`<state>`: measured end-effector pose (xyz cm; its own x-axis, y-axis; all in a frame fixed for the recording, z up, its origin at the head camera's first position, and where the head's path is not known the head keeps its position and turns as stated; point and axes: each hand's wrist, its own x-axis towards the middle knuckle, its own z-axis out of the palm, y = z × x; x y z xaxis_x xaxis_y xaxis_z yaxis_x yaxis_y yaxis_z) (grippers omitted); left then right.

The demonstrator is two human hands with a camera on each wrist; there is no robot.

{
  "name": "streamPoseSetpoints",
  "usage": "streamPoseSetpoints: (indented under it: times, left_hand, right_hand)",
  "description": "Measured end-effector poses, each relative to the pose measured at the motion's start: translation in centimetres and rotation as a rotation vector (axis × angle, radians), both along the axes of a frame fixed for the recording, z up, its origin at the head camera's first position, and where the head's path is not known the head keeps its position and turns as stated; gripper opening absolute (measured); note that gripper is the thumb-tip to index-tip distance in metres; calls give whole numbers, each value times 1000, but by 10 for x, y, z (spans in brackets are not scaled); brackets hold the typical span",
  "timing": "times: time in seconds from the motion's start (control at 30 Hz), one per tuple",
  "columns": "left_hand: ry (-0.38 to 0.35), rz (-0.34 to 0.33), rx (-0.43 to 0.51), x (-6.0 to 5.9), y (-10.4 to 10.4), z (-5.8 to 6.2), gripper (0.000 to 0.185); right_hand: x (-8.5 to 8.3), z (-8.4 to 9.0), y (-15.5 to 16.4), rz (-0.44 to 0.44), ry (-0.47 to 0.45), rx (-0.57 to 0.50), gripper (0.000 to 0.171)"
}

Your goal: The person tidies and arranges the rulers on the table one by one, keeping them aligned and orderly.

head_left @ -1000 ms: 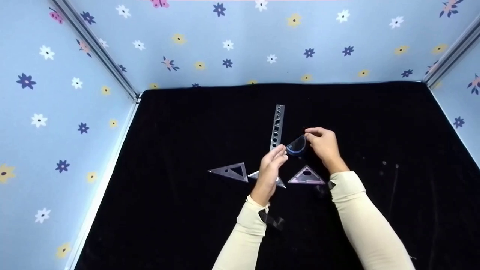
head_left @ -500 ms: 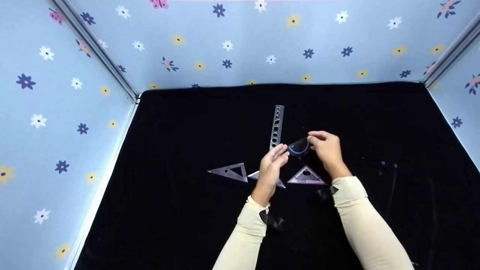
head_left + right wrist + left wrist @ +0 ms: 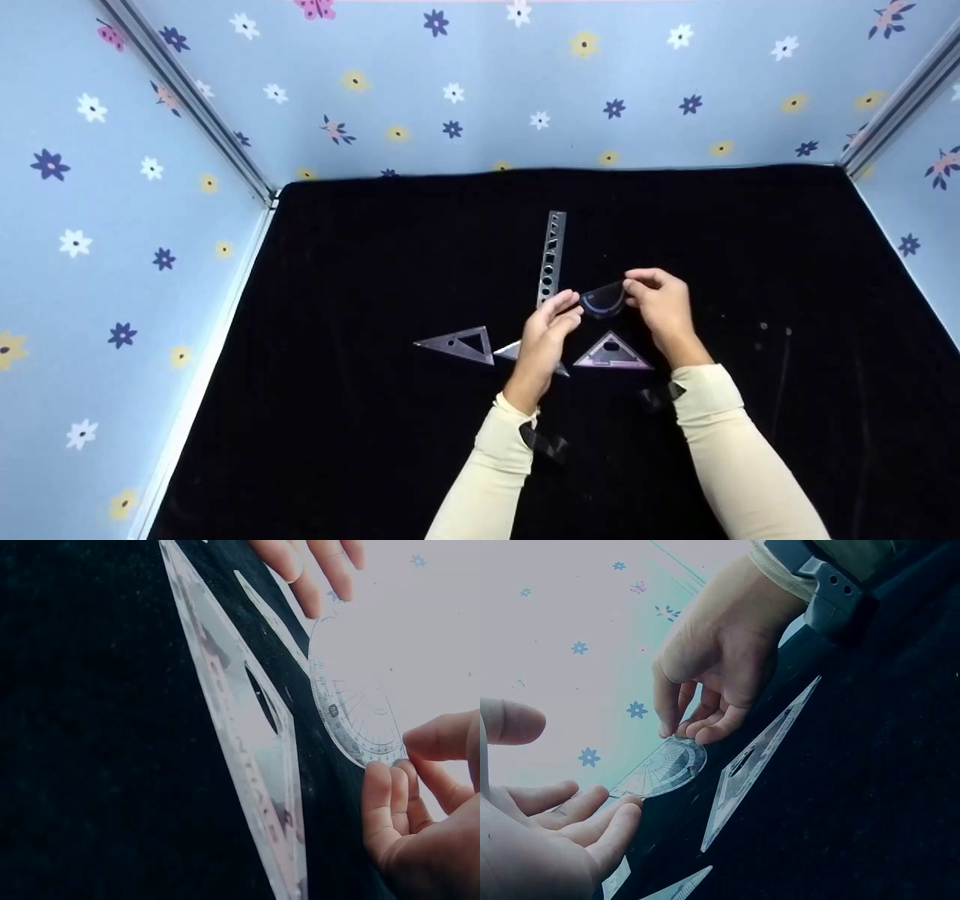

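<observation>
Black cloth point(image 3: 360, 420) covers the work surface, boxed in on three sides by pale blue walls point(image 3: 465, 82) printed with small flowers.

Head view: a clear protractor point(image 3: 602, 301) is held just above the cloth between both hands, tilted, beside the near end of a long stencil ruler point(image 3: 551, 256) that lies flat. The right hand point(image 3: 664, 307) pinches its right end with thumb and fingers curled; the left hand point(image 3: 546, 334) is kept relaxed, straight fingertips propping the left end (probably steadying it, since the plastic is thin and slick). Three set squares lie flat nearer the person: a left one point(image 3: 459, 344), a middle one point(image 3: 512, 349) largely hidden under the left hand, and a right one point(image 3: 612, 352) under the protractor.

Left wrist view: the protractor point(image 3: 662, 768) is seen edge-raised, the right hand point(image 3: 720, 660) gripping its far corner, the open left fingers point(image 3: 600, 821) touching its near edge. The right set square point(image 3: 761, 757) lies just beside it.

Right wrist view: the protractor point(image 3: 356, 716) is pinched by the right fingers point(image 3: 390, 795) at its curved rim; the right set square point(image 3: 247, 742) lies flat alongside on the cloth.
</observation>
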<state>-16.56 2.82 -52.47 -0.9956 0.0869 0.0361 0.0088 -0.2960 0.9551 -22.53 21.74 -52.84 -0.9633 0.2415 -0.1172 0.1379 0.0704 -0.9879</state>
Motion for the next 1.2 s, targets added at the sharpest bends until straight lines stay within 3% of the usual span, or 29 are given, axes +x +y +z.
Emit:
streamPoseSetpoints:
  times: [0.53,0.83,1.2]
  left_hand:
    - [15,-3,-68,3,7,0,46]
    - [38,-49,-67,3,9,-1,45]
    - [37,-86,-53,8,14,-2,45]
  right_hand:
    - [15,8,12,-2,49,41,23]
    - [23,8,19,-43,92,73,23]
    - [39,10,26,-80,145,2,20]
